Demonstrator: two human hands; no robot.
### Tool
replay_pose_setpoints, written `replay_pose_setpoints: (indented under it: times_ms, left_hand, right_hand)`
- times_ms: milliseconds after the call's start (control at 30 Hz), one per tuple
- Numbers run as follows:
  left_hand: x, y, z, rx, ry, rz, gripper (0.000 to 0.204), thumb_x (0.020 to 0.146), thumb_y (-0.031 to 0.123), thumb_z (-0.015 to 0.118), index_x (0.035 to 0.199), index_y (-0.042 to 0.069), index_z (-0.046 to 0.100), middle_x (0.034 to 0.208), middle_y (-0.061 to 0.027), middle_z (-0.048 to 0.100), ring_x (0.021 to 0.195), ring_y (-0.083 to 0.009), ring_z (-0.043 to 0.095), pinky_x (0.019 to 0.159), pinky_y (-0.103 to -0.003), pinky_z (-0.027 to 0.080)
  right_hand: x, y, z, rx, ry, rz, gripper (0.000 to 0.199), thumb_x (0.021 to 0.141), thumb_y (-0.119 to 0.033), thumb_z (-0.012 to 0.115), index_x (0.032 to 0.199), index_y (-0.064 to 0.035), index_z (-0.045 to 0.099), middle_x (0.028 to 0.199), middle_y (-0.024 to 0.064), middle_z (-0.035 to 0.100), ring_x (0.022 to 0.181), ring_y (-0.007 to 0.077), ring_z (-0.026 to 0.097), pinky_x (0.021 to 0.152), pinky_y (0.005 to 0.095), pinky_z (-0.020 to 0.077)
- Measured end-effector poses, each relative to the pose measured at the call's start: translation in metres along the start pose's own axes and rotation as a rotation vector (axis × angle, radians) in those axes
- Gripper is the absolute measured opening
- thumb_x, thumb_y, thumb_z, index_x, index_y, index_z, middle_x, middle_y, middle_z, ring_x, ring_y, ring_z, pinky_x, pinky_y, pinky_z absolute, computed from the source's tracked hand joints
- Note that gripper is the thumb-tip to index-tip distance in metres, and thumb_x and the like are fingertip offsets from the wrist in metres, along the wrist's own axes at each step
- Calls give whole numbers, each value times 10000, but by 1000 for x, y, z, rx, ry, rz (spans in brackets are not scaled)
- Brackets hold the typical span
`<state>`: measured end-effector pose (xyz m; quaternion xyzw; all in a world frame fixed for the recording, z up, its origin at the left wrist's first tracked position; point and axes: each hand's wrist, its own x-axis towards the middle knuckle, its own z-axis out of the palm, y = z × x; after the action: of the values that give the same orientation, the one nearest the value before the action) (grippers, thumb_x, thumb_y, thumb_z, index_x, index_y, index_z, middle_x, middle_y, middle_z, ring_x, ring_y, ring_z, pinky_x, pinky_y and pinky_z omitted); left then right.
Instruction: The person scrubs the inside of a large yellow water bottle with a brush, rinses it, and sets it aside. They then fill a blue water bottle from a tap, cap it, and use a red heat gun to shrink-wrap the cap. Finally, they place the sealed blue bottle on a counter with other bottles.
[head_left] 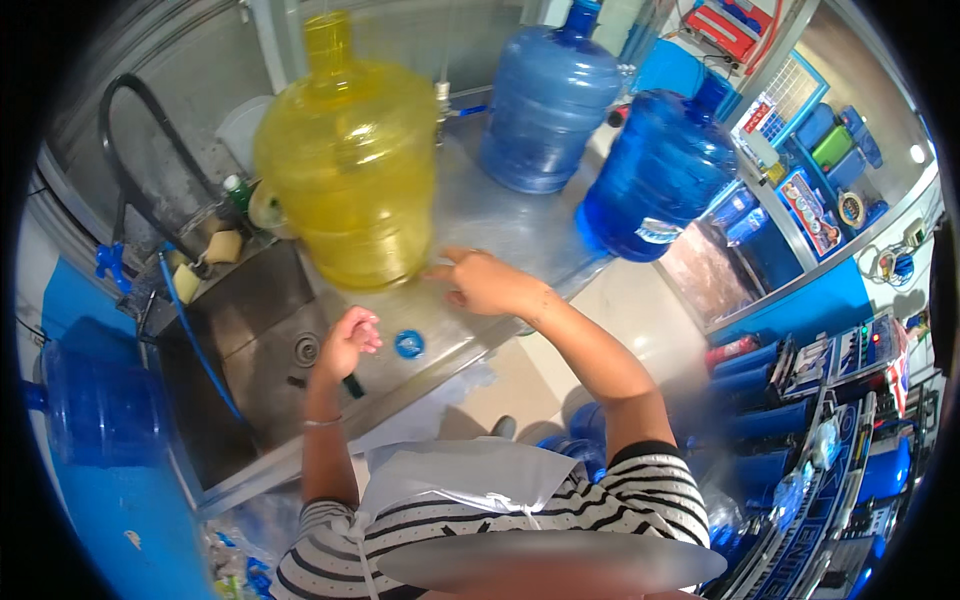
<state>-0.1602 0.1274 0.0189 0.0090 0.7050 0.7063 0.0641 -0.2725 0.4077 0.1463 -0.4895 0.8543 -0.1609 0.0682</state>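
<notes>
My right hand (487, 284) reaches across the counter beside the base of a large yellow translucent water jug (352, 165). Its fingers are spread and hold nothing; whether a fingertip touches the jug I cannot tell. Over the front of the counter, next to the sink, is my left hand (350, 340), with loosely bent fingers and nothing visible in them. Between my hands a round blue cap (409, 344) lies on the metal surface. A small dark green object (353, 386) shows just below my left hand.
Two blue water jugs (550, 105) (655, 175) stand on the right part of the steel counter (455, 215). At left are a sink (262, 340), black curved faucet (125, 100), blue hose (190, 330) and sponges (223, 246). Crowded shelves (800, 400) stand at right.
</notes>
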Motion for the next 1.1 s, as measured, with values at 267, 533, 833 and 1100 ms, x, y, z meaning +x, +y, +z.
replay_pose_setpoints:
  times_ms: [267, 533, 833, 1100]
  left_hand:
    - [123, 77, 247, -114, -274, -119, 128, 999, 182, 493, 991, 87, 580, 741, 27, 496, 630, -56, 472, 539, -212, 388]
    - [259, 215, 360, 89, -213, 497, 170, 975, 155, 509, 1057, 58, 623, 786, -19, 612, 719, -101, 555, 638, -256, 466]
    - [407, 346, 442, 344, -46, 554, 422, 896, 393, 662, 1066, 8, 691, 866, -35, 624, 732, -115, 533, 617, -275, 443]
    - [444, 393, 446, 121, -294, 280, 247, 838, 248, 735, 875, 16, 658, 714, 17, 495, 549, -22, 350, 389, -177, 222]
  right_hand:
    - [-225, 116, -108, -9, 37, 335, 425, 844, -190, 688, 1251, -81, 633, 1049, 225, 665, 990, 378, 647, 879, 450, 504]
    - [-265, 199, -252, -237, 987, 554, 202, 868, -220, 681, 937, -32, 705, 790, 187, 653, 712, 351, 642, 678, 416, 515]
    - [-158, 327, -414, -370, 787, 638, 550, 942, -473, 487, 1024, 26, 705, 1041, 269, 677, 929, 436, 661, 838, 437, 522]
    - [-109, 383, -442, -636, 86, 208, 408, 909, -389, 515, 1138, -89, 672, 998, 211, 699, 892, 389, 669, 765, 426, 525]
